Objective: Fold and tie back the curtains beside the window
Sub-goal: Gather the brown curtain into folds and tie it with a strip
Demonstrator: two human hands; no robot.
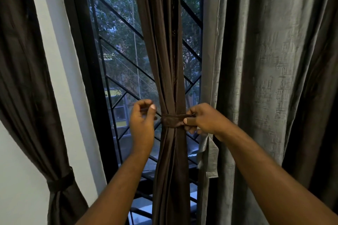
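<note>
A dark brown curtain [164, 51] hangs gathered into a narrow bundle in front of the window [117, 42]. A brown tie-back band [171, 121] wraps around it at mid height. My right hand [203, 118] pinches the band's right end between thumb and fingers, touching the curtain. My left hand [143, 117] hovers just left of the bundle, fingers curled with thumb and forefinger close together; a thin dark strand may sit in them, but I cannot tell. A wide grey curtain [265, 69] hangs loose on the right.
A second brown curtain [27, 78] at far left is tied with its own band [60, 182] against the white wall [22, 160]. A black diagonal window grille [113, 12] sits behind the bundle. A loose grey strip [208, 157] dangles under my right wrist.
</note>
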